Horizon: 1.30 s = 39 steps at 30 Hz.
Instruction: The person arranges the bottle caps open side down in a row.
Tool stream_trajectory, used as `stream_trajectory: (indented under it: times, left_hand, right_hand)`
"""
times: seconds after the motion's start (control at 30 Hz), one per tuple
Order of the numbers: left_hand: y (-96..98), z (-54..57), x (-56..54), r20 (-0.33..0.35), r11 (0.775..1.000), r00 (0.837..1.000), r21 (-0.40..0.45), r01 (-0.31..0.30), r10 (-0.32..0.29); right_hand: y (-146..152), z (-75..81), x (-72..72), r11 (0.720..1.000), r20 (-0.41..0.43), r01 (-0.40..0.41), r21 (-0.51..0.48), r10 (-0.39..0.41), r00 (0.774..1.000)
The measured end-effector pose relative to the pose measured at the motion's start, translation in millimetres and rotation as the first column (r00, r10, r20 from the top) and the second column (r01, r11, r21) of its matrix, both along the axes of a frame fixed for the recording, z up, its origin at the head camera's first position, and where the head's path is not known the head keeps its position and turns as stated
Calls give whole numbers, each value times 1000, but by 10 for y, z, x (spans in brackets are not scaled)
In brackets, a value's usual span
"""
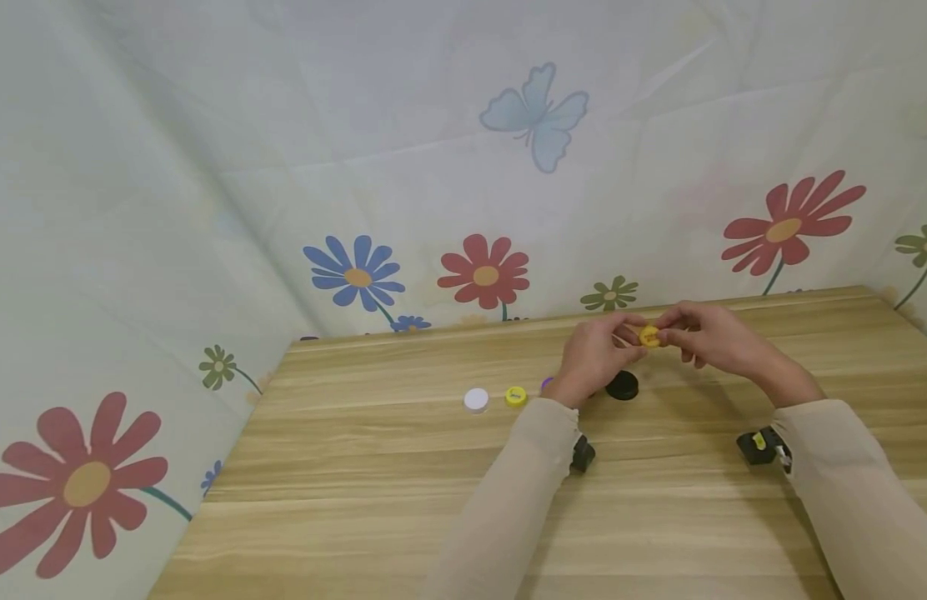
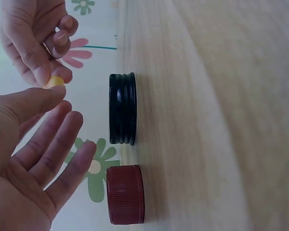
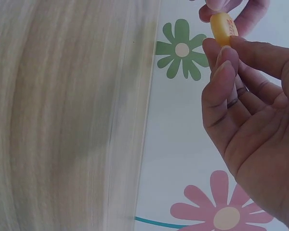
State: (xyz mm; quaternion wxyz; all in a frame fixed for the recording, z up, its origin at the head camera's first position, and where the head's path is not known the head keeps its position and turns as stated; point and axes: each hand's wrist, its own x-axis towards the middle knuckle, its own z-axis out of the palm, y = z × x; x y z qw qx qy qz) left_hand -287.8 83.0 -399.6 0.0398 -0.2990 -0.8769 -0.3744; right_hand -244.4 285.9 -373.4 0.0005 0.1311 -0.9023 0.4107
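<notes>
Both hands meet above the far part of the wooden table, with an orange-yellow bottle cap (image 1: 649,337) between them. My left hand (image 1: 594,354) pinches one side of the cap with thumb and forefinger; its other fingers spread loosely in the left wrist view. From the opposite side, the thumb and forefinger of my right hand (image 1: 714,337) pinch the same cap. Its face, seen at a slant in the right wrist view, carries red marks. Below the hands a black ridged cap (image 2: 123,108) stands on the table beside a dark red ribbed cap (image 2: 125,195).
Left of the hands, a white cap (image 1: 476,400) and a yellow cap (image 1: 516,396) lie in a row. A purple cap (image 1: 547,383) shows partly behind the left wrist. A flower-printed cloth (image 1: 403,192) hangs along the table's far and left edges.
</notes>
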Motion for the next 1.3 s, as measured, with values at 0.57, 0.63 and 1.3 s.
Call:
stream_trajectory:
  times: [0.57,0.63,1.3]
  left_hand:
    - [-12,16,15,-23,1000,1000,-4,-12,12]
    - [-10,15,10,-23,1000,1000,-8,-13,13]
    - [-18,3,-15,-24,999,1000,-37,16,-17]
  right_hand:
    - [-4,0,5,1000,-9,-17,-14,17,1000]
    - [-3,0,2,1000,-8,-18,-10,18,1000]
    - [6,5,-10,999,7,-50,15,50,999]
